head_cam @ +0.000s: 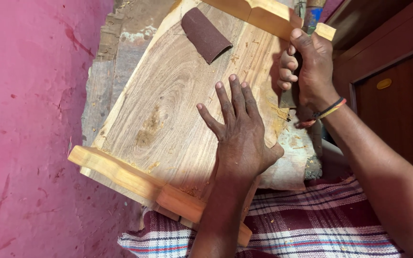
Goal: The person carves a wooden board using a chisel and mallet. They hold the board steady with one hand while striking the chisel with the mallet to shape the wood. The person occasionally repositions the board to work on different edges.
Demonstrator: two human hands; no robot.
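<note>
Head view: a wooden panel [178,100] is propped slanted over the lap, on a checked cloth [311,224].
Left hand [240,134]: laid flat on the panel, fingers spread.
Right hand [309,64]: fingers curled tight around a dark tool [290,98] at the right edge.
Tip: firm downward pressure is probably best kept, strokes short.
Room: sandpaper [205,34] is parked up top; pink wall [25,129] close left, so little side space.

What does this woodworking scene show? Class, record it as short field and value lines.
Left hand: flat, fingers spread, pressing on the wooden panel
Right hand: closed in a grip on a dark tool at the panel's right edge
Sandpaper: curled brown sheet lying on the panel
Frame rail: lighter wood along the near edge
Checked cloth: below the panel
Wall: pink, on the left
</note>
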